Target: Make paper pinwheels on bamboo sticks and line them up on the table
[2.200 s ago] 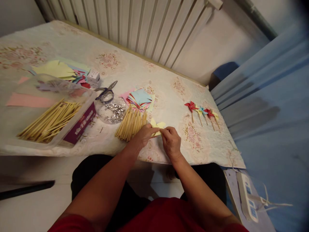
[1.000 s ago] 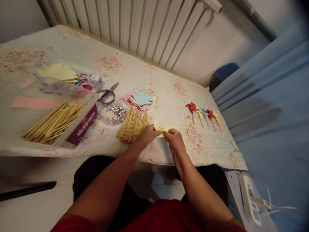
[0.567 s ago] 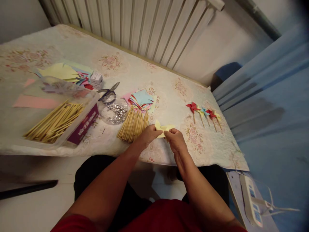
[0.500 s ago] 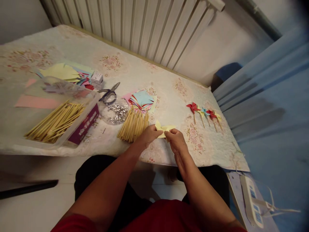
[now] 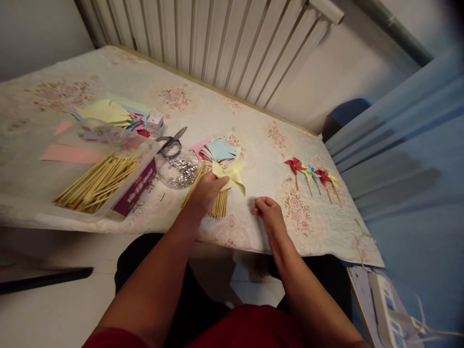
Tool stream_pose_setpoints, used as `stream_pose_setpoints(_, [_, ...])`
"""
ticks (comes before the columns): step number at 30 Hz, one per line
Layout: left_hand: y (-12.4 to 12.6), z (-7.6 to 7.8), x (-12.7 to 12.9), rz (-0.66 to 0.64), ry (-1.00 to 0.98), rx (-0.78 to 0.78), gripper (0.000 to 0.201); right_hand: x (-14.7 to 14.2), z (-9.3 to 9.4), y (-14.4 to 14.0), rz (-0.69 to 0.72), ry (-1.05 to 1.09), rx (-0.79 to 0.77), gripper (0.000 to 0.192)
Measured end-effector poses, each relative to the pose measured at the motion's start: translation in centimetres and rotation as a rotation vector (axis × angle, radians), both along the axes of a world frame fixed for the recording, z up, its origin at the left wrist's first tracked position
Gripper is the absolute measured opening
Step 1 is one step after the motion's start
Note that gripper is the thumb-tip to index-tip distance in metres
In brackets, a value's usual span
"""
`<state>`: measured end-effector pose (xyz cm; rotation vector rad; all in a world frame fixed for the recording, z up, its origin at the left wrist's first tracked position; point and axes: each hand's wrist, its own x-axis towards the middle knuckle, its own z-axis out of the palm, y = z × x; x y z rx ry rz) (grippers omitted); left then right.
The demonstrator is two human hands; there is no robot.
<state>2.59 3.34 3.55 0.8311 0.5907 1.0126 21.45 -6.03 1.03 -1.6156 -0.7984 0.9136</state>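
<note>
My left hand (image 5: 206, 191) holds a folded yellow paper pinwheel head (image 5: 229, 174) above a loose pile of wooden sticks (image 5: 216, 205) on the table. My right hand (image 5: 267, 214) rests apart from it on the floral tablecloth (image 5: 253, 145), fingers curled in, and I cannot tell whether something small is pinched in them. Behind the sticks lies a stack of coloured paper squares (image 5: 218, 150).
A clear dish of silver pins (image 5: 178, 168), scissors (image 5: 173, 142), a small white box (image 5: 155, 120), a clear tub of sticks (image 5: 101, 180) and paper sheets (image 5: 105, 111) lie at left. Several finished pinwheels (image 5: 313, 175) lie at right. A power strip (image 5: 387, 309) sits lower right.
My right hand let go of the yellow paper and drew back to the right. My left hand carried the folded pinwheel head up and left over the sticks.
</note>
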Motion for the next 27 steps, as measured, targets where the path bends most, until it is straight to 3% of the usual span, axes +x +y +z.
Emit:
stream_pose_setpoints(6, [0.6,0.7,-2.1,0.153,0.045,-0.035,0.023,-2.3,-2.0,0.6,0.140,-0.263,-0.025,0.014])
stream_pose_setpoints(10, [0.1,-0.1,-1.6,0.116,0.046,-0.053,0.024,-3.5,-1.8,1.1,0.151,-0.297,-0.006,0.012])
stream_pose_setpoints(13, [-0.5,-0.9,-0.6,0.054,0.197,-0.083,0.021,-3.7,0.4,2.0,0.043,-0.230,0.008,0.013])
stream_pose_setpoints(15, [-0.7,-1.4,0.1,0.045,0.291,-0.089,0.021,-3.9,3.0,3.1,-0.016,-0.249,0.120,0.013])
stream_pose_setpoints(17, [-0.7,-1.7,0.9,-0.014,0.247,-0.082,0.020,-4.6,6.2,4.7,0.021,-0.287,0.233,0.012])
stream_pose_setpoints(20, [-0.7,-2.2,1.7,-0.066,0.278,-0.069,0.020,-7.0,10.6,7.9,0.220,-0.361,0.332,0.010])
stream_pose_setpoints(22, [-0.7,-2.5,1.9,-0.055,0.336,-0.044,0.017,-9.3,12.2,10.4,0.431,-0.420,0.346,0.008])
stream_pose_setpoints(24, [-0.7,-2.7,1.8,-0.016,0.399,-0.041,0.014,-11.8,12.5,12.8,0.685,-0.523,0.342,0.007])
stream_pose_setpoints(27, [-0.6,-3.0,1.6,0.002,0.322,-0.015,0.013,-15.3,11.0,16.3,0.992,-0.746,0.319,0.010])
